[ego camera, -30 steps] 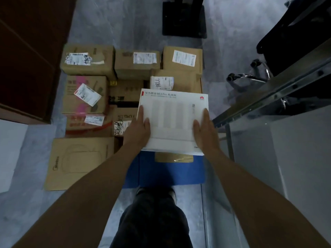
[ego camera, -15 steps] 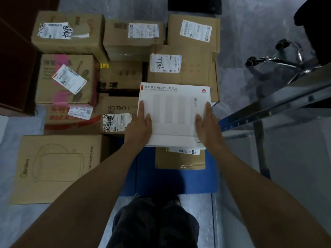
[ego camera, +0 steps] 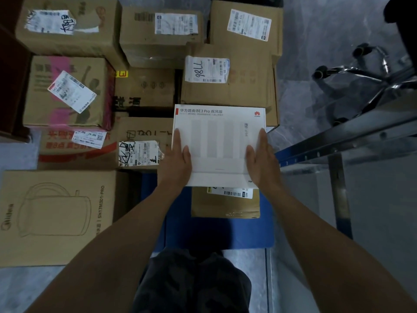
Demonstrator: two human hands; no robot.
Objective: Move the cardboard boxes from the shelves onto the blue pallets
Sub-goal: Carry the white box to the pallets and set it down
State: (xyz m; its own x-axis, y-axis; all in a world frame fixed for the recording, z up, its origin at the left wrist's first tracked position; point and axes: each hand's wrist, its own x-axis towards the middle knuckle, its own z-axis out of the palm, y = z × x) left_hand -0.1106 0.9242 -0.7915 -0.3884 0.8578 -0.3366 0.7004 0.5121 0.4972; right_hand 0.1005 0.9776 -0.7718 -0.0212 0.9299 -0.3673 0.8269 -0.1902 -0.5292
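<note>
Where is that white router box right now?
Head view, centre: the white box is held between the left hand and right hand, over a small brown box on the blue pallet.

The white box [ego camera: 217, 145] I hold is smooth printed card, matt with a faint sheen. From 9 to 12 o'clock the brown boxes [ego camera: 228, 96] are dull, slightly rough corrugated cardboard, and their thin paper labels [ego camera: 205, 70] are creased, one torn. At 6 o'clock the blue pallet [ego camera: 225, 231] looks like matt plastic. At 3 o'clock the shelf rail [ego camera: 347, 141] is shiny metal, and at 2 o'clock the chair base [ego camera: 370, 75] is bright chrome. The grey floor [ego camera: 316, 30] is polished and marbled. My trousers [ego camera: 191, 283] are dark cloth.
</note>
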